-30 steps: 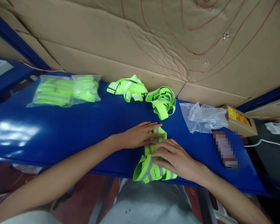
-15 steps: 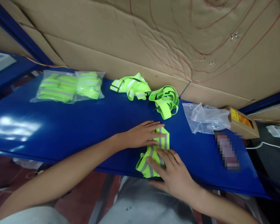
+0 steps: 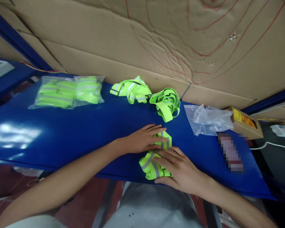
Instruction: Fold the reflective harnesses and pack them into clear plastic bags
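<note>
A neon yellow-green reflective strap (image 3: 151, 164) with grey stripes lies bunched and folded near the front edge of the blue table. My left hand (image 3: 142, 139) rests flat across its far end, fingers stretched out and spread. Bent over the strap's near part is my right hand (image 3: 177, 167), its fingers on top and its thumb at the near side, gripping the fabric. Part of the strap is hidden beneath both hands.
Toward the back lie a heap of reflective straps with buckles (image 3: 133, 90) and a coiled strap (image 3: 167, 104). Bagged straps (image 3: 57, 93) are at left. Clear plastic bags (image 3: 204, 120), a cardboard box (image 3: 246, 123) and a blurred-out object (image 3: 230, 152) are at right. Cardboard (image 3: 109, 38) stands behind.
My right hand has moved slightly up, and the strap's near part is folded over into a more compact bundle. My left hand stays almost in place.
</note>
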Demonstrator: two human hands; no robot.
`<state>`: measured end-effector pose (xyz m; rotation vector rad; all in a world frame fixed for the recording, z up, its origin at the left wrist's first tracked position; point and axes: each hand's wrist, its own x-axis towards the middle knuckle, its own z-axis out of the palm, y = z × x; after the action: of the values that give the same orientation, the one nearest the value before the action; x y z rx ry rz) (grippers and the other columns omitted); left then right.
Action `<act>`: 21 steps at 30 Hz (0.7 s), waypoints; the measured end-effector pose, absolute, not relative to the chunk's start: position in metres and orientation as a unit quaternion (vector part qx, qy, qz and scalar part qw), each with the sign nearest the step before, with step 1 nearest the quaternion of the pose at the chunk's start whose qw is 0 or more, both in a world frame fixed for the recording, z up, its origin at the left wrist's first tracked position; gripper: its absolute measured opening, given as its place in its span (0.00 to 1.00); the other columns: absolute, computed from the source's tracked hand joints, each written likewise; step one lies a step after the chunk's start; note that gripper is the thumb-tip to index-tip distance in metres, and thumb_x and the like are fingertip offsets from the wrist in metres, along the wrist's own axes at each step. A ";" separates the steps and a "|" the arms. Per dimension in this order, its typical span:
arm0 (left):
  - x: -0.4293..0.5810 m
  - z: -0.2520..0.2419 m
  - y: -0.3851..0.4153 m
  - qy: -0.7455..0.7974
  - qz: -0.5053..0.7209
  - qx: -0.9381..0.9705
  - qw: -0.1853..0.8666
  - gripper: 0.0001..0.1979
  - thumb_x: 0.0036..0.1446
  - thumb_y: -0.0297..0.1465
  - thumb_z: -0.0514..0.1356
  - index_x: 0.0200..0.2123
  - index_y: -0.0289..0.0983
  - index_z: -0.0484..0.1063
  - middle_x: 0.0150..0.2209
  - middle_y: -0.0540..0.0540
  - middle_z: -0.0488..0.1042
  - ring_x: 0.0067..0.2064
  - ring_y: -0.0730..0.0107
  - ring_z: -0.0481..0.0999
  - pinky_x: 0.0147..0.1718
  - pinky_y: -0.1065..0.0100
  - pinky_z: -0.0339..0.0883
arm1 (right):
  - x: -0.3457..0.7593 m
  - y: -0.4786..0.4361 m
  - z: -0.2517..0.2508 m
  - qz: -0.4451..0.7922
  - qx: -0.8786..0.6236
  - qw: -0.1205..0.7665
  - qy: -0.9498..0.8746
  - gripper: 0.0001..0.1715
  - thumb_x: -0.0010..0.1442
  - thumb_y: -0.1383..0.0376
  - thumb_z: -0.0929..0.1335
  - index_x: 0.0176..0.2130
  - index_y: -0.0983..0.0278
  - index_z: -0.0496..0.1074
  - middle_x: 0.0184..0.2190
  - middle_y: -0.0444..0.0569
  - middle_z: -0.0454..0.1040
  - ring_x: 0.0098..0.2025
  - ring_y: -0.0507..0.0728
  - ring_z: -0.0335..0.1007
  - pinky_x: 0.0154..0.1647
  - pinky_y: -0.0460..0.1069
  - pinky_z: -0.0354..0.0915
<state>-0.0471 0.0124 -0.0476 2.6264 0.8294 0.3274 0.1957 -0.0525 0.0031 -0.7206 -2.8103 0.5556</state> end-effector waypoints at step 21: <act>-0.060 -0.039 0.022 0.228 0.144 0.897 0.350 0.28 0.64 0.50 0.61 0.62 0.44 0.72 0.76 0.39 0.50 0.77 0.47 0.45 0.73 0.41 0.36 | 0.187 -0.004 0.007 0.354 -0.289 0.117 -0.882 0.17 0.71 0.54 0.68 0.54 0.60 0.69 0.46 0.49 0.81 0.44 0.57 0.79 0.45 0.49 0.70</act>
<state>-0.0600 0.0219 -0.0395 2.3234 0.5912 0.3723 0.1870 -0.0044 0.0072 -0.8457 -2.5813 1.0376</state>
